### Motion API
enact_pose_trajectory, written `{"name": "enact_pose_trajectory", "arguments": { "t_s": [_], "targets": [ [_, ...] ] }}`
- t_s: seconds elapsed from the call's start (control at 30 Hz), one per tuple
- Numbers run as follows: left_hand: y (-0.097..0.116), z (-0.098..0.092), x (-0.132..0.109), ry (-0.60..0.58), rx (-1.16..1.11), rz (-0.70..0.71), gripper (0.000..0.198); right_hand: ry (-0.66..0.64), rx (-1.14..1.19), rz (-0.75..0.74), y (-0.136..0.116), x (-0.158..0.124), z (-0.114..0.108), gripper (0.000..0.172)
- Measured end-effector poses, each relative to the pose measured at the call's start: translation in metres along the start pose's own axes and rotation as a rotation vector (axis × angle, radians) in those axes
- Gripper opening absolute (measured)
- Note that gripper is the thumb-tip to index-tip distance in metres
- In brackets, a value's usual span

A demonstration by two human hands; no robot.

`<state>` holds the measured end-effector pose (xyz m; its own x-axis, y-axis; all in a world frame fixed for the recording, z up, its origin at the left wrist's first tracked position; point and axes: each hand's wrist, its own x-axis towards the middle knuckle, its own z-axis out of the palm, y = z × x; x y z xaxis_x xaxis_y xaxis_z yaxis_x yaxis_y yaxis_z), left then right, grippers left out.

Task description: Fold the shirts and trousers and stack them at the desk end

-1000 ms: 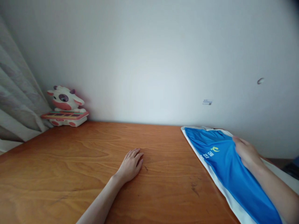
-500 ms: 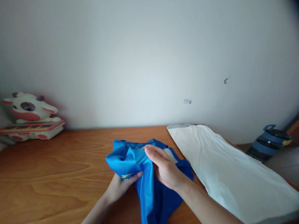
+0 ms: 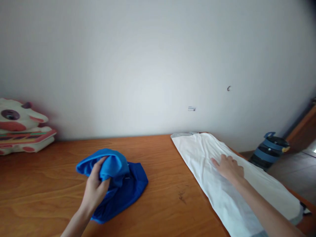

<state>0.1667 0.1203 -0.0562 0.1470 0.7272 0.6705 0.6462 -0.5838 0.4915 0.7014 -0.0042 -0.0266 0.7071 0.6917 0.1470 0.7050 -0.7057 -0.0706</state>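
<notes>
My left hand (image 3: 95, 189) is closed on a bunched blue garment (image 3: 130, 186), thumb on one side and fingers tucked into the folds. The upper part of the garment is lifted and the darker part lies on the wooden table. Over on the right, my right hand (image 3: 229, 168) rests on a white garment (image 3: 204, 158) with grey trim, spread out along the table's right side. Its thumb and fingers are apart and slightly bent, touching the cloth; their tips are partly hidden.
A cow-shaped toy piano (image 3: 27, 131) stands at the back left against the wall. The wooden table (image 3: 160, 171) has dark marks near its middle. Beyond its right edge is a dark bottle with blue bands (image 3: 268, 151). The wall carries a small label (image 3: 192, 108) and a hook (image 3: 229, 88).
My left hand has carried the blue garment leftward. My right hand has let go of it and moved right onto the white garment. The view has shifted slightly right.
</notes>
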Motion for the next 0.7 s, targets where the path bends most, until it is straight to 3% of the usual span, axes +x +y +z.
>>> {"name": "enact_pose_trajectory", "arguments": {
  "t_s": [0.1, 0.17, 0.3, 0.47, 0.6, 0.7],
  "targets": [
    [0.015, 0.016, -0.013, -0.420, 0.115, 0.314, 0.068, -0.017, -0.022, 0.152, 0.026, 0.012, 0.009, 0.057],
    [0.022, 0.024, -0.021, -0.554, 0.186, 0.387, 0.075, -0.046, -0.009, 0.153, 0.036, 0.017, 0.014, 0.050],
    [0.025, 0.030, -0.028, -0.565, 0.217, 0.362, 0.072, -0.076, 0.063, 0.068, 0.043, 0.022, 0.013, 0.034],
    [0.025, 0.029, -0.023, -0.529, 0.197, 0.395, 0.069, 0.161, 0.338, -0.086, 0.031, 0.017, -0.017, 0.029],
    [0.025, 0.031, -0.023, -0.506, 0.157, 0.389, 0.067, 0.250, 0.498, -0.181, -0.007, 0.007, -0.051, 0.036],
    [0.027, 0.032, -0.024, -0.481, 0.115, 0.342, 0.073, 0.272, 0.675, -0.304, -0.060, -0.012, -0.076, 0.040]
  ]
}}
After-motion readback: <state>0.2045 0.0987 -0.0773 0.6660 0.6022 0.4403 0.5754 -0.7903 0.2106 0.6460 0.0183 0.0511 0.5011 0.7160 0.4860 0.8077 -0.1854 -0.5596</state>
